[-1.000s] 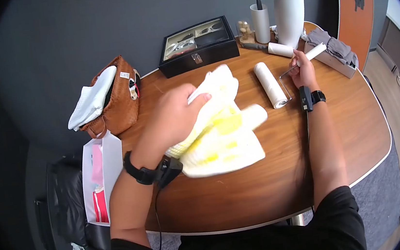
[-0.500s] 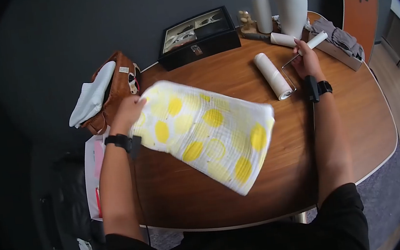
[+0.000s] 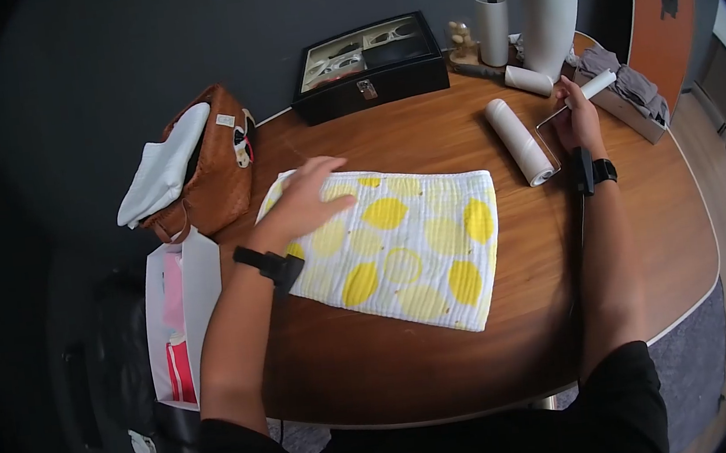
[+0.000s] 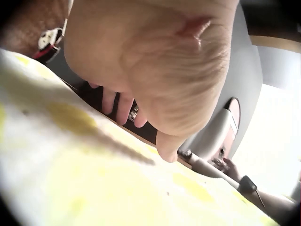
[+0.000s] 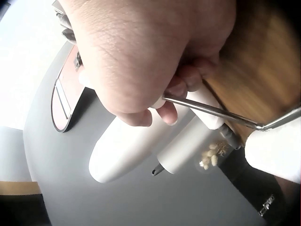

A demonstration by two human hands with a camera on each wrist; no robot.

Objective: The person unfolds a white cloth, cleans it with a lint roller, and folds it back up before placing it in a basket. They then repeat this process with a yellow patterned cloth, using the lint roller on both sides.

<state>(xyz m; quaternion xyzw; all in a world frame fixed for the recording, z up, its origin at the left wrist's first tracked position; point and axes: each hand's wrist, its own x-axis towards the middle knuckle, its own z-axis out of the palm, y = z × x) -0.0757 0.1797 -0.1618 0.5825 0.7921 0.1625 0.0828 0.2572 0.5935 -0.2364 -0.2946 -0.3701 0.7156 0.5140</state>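
Note:
A white muslin cloth (image 3: 410, 252) printed with yellow lemons lies spread on the wooden table in the head view. Over its left upper part is my left hand (image 3: 301, 205), fingers extended and holding nothing; in the left wrist view its palm (image 4: 155, 70) faces the cloth. At the right, my right hand (image 3: 580, 122) grips a lint roller by its white handle (image 3: 598, 83). The roller's white cylinder (image 3: 518, 141) is right of the cloth, joined to the handle by a bent metal rod (image 5: 211, 109).
A black glasses case (image 3: 367, 93), a white cup (image 3: 493, 29), a spare white roll (image 3: 529, 79) and a tall white vase (image 3: 548, 8) stand at the back. Left are a brown bag (image 3: 220, 175) and a white box (image 3: 201, 283). A box of grey cloth (image 3: 618, 85) sits far right.
The bunched cloth swung out, spread, and now lies on the table. My left hand let go of it and moved slightly right over it. My right hand keeps holding the lint roller.

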